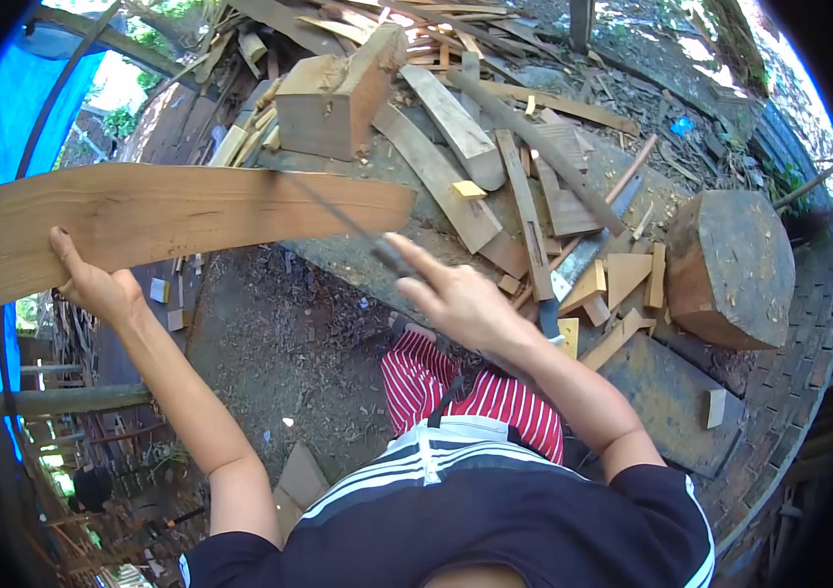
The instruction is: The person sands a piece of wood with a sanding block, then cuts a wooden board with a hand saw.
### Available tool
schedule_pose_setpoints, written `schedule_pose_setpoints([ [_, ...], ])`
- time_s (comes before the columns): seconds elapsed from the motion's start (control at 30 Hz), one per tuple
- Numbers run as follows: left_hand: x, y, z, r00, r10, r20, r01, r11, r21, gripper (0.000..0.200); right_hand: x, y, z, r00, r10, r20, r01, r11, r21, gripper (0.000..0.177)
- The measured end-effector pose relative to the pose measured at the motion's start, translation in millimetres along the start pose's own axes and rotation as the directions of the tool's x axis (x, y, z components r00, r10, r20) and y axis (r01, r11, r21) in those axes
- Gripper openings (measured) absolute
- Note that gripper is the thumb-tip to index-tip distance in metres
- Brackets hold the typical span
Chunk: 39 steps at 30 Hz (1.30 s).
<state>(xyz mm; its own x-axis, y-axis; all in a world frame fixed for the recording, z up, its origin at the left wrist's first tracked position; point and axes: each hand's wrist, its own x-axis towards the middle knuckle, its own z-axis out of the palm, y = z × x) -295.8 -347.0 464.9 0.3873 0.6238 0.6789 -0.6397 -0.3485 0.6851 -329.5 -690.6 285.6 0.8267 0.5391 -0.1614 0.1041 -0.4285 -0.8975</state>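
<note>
A long, curved brown board (162,216) is held up at the left, its wide end near the blue tarp. My left hand (98,284) grips its lower edge near the wide end, thumb up on the front face. My right hand (461,299) is closed round the dark handle of a thin, dark tool (333,206), blurred by motion. The tool's shaft slants up and left across the board's narrower part, and its tip is too smeared to make out.
A large wood block (338,98) stands beyond the board. Planks and offcuts (451,176) lie to the right, beside a handsaw (583,260). A thick log stump (735,265) is at the far right. A horizontal pole (73,400) juts in at the left.
</note>
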Motion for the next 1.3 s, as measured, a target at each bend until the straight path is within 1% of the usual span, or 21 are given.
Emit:
schedule_pose_setpoints([
  [0.07, 4, 0, 2, 0.998, 0.018, 0.056, -0.016, 0.999, -0.029, 0.049, -3, -25, -18, 0.998, 0.008, 0.069, -0.009, 1.000, 0.008, 0.059],
  [0.13, 5, -1, -2, 0.996, 0.024, 0.082, -0.021, 0.999, -0.032, 0.049, -5, -30, -19, 0.986, -0.169, -0.004, 0.169, 0.985, -0.021, 0.060],
  [0.2, 2, 1, 1, 0.996, 0.025, 0.087, -0.021, 0.998, -0.052, 0.049, -1, 9, -8, 0.996, -0.085, -0.026, 0.086, 0.996, 0.038, 0.059],
  [0.27, 1, 0, -7, 0.997, 0.043, 0.069, -0.040, 0.998, -0.038, 0.050, 4, 40, -14, 0.961, 0.251, 0.116, -0.266, 0.953, 0.148, 0.059],
  [0.3, 3, -1, -5, 0.996, 0.056, 0.068, -0.054, 0.998, -0.029, 0.050, 7, 53, -7, 0.964, 0.244, 0.104, -0.258, 0.955, 0.150, 0.059],
  [0.37, 5, 1, 5, 0.996, 0.063, 0.066, -0.061, 0.998, -0.027, 0.050, 7, 75, 7, 0.994, 0.108, -0.029, -0.109, 0.994, -0.021, 0.059],
  [0.4, 0, 2, 6, 0.997, 0.045, 0.056, -0.045, 0.999, 0.005, 0.050, 0, 56, 6, 0.990, 0.136, -0.025, -0.137, 0.991, -0.012, 0.059],
  [0.47, 2, 1, 15, 0.997, -0.028, 0.069, 0.031, 0.999, -0.044, 0.050, -1, 10, -6, 1.000, 0.018, 0.001, -0.018, 1.000, 0.013, 0.059],
  [0.5, 3, 1, 19, 0.995, 0.002, 0.095, 0.003, 0.999, -0.051, 0.050, -1, 3, -12, 1.000, 0.022, 0.002, -0.022, 1.000, 0.017, 0.059],
  [0.57, 4, 4, 19, 0.991, 0.027, 0.134, -0.022, 0.999, -0.037, 0.051, -3, -6, -13, 0.995, -0.098, -0.002, 0.098, 0.994, 0.049, 0.059],
  [0.6, 3, 3, 19, 0.990, 0.044, 0.132, -0.039, 0.999, -0.037, 0.051, -1, 5, -8, 0.995, -0.098, -0.004, 0.098, 0.994, 0.051, 0.059],
  [0.67, 3, 0, 11, 0.991, 0.077, 0.109, -0.072, 0.996, -0.046, 0.051, 8, 48, 4, 0.988, 0.153, 0.027, -0.155, 0.986, 0.058, 0.059],
  [0.77, 11, -7, 8, 0.994, 0.088, 0.070, -0.086, 0.996, -0.040, 0.051, 11, 78, 16, 0.991, 0.130, -0.041, -0.129, 0.991, 0.042, 0.058],
  [0.9, 5, 1, 21, 0.997, 0.023, 0.078, -0.020, 0.999, -0.036, 0.051, 2, 4, -14, 0.998, 0.061, 0.012, -0.062, 0.994, 0.093, 0.059],
  [0.97, 7, 3, 18, 0.992, 0.020, 0.123, -0.014, 0.999, -0.047, 0.050, -1, -13, -18, 0.993, -0.116, 0.020, 0.114, 0.991, 0.072, 0.059],
  [1.0, 6, 2, 17, 0.993, 0.021, 0.118, -0.013, 0.998, -0.061, 0.050, 0, -4, -13, 0.993, -0.114, 0.022, 0.112, 0.991, 0.078, 0.059],
  [1.07, 9, -1, 15, 0.995, 0.038, 0.097, -0.030, 0.996, -0.088, 0.049, 12, 38, 2, 1.000, 0.011, 0.024, -0.015, 0.986, 0.164, 0.059],
  [1.1, 11, -3, 9, 0.996, 0.039, 0.078, -0.035, 0.998, -0.051, 0.048, 17, 44, 6, 0.992, -0.111, -0.057, 0.118, 0.980, 0.158, 0.060],
  [1.13, 11, -4, 5, 0.997, 0.043, 0.059, -0.042, 0.999, -0.013, 0.047, 19, 47, 6, 0.991, -0.122, -0.049, 0.129, 0.979, 0.155, 0.060],
  [1.2, 8, -5, -2, 0.999, 0.041, 0.032, -0.042, 0.999, 0.017, 0.046, 15, 4, -12, 0.996, 0.051, 0.068, -0.052, 0.998, 0.018, 0.060],
  [1.3, 12, -5, 8, 0.999, 0.033, 0.027, -0.032, 0.999, -0.033, 0.044, 16, -10, -7, 0.986, -0.167, -0.027, 0.167, 0.986, 0.001, 0.059],
])
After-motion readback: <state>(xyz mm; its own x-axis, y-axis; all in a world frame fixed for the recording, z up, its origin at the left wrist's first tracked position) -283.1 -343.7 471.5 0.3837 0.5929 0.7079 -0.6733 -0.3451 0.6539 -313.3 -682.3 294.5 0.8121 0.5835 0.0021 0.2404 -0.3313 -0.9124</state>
